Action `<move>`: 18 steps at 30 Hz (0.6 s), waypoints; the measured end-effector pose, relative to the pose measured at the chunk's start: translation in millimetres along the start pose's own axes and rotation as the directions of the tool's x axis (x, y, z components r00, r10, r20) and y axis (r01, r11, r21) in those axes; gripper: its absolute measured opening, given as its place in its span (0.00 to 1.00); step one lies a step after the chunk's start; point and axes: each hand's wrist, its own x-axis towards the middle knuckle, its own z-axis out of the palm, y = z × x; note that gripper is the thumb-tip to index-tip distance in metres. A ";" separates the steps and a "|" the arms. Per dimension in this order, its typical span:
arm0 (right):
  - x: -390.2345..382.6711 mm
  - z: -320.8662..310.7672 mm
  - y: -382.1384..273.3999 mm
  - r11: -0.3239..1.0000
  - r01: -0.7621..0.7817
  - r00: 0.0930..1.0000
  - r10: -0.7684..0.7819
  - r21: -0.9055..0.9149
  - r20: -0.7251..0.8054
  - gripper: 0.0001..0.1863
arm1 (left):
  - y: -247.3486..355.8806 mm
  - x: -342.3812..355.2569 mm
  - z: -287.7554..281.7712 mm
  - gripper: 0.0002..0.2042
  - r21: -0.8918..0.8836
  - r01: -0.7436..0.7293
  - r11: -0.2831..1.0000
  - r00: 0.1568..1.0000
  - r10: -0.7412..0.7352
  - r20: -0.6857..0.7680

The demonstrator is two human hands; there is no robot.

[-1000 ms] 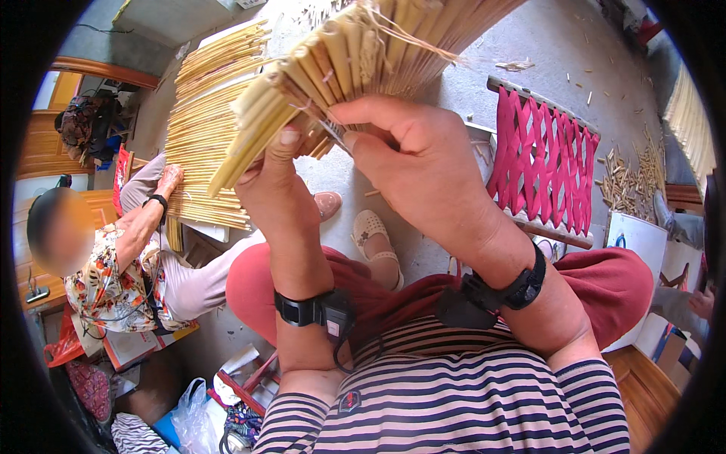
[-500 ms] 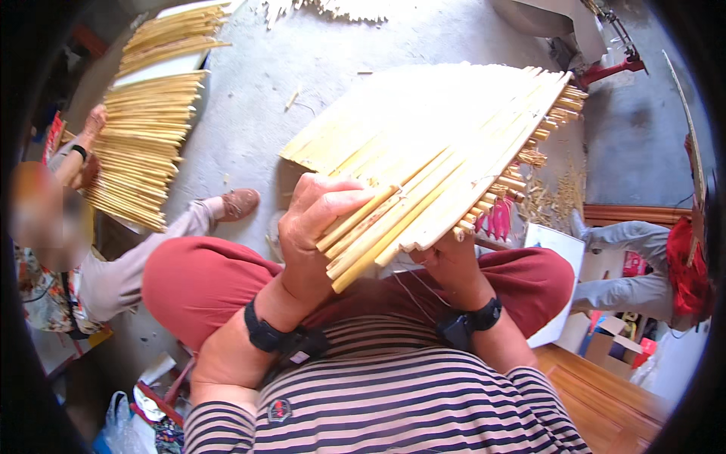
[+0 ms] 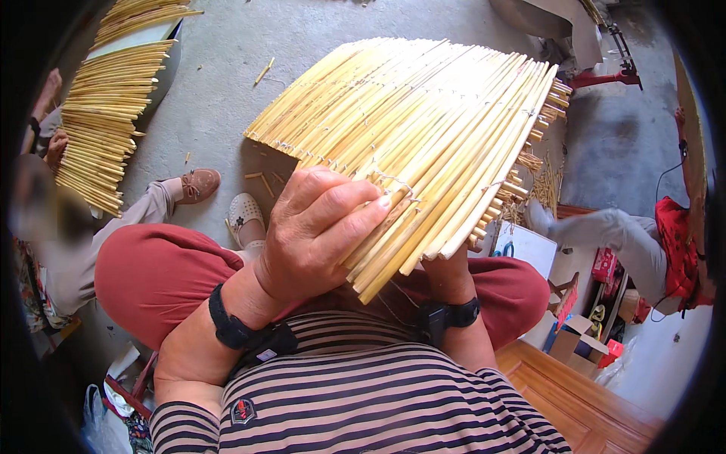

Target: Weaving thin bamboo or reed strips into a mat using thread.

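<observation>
A mat of straight yellow reed stalks point(image 3: 423, 113), bound by rows of thin thread, slopes up and away in front of me. My left hand point(image 3: 321, 227) lies over its near edge, the thumb and bent fingers closed on the stalk ends. Beside those fingertips a loose loop of thread point(image 3: 395, 181) crosses the stalks. Under the mat's near right corner is my right hand point(image 3: 448, 278), its fingers mostly hidden by the reeds, so its grip does not show. More cut stalk ends point(image 3: 495, 208) stick out beneath the right edge.
At the left a person's hands point(image 3: 57, 147) rest at another reed mat point(image 3: 113, 98). Stalk scraps point(image 3: 265, 70) lie on the concrete floor. To the right are a white board point(image 3: 525, 246), a cardboard box point(image 3: 578, 337), and another person's grey-trousered leg point(image 3: 605, 238). A wooden panel point(image 3: 560, 393) stands lower right.
My view has shifted, and the mat sits a little further left and up in it. My left hand's fingers now lie flatter over the stalks; the right hand is more hidden under the mat.
</observation>
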 end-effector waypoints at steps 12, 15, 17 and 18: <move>1.1 -15.2 -8.7 0.982 0.015 0.995 -0.032 0.187 0.090 0.14 | -6.1 8.3 2.0 0.10 -0.008 -0.045 0.999 0.999 0.045 0.030; -14.7 -12.8 -15.1 0.398 -0.506 0.861 0.296 0.765 0.415 0.17 | -7.5 10.4 3.7 0.10 -0.023 -0.058 0.998 0.997 0.059 0.043; -11.6 -19.9 -12.6 0.768 -0.302 0.946 0.167 0.565 0.278 0.18 | -7.4 10.4 3.2 0.10 -0.037 -0.043 0.998 0.998 0.045 0.050; -9.2 -23.0 -12.4 0.969 -0.028 0.980 -0.022 0.246 0.198 0.19 | -8.2 10.0 3.2 0.10 -0.036 -0.042 0.998 0.998 0.044 0.050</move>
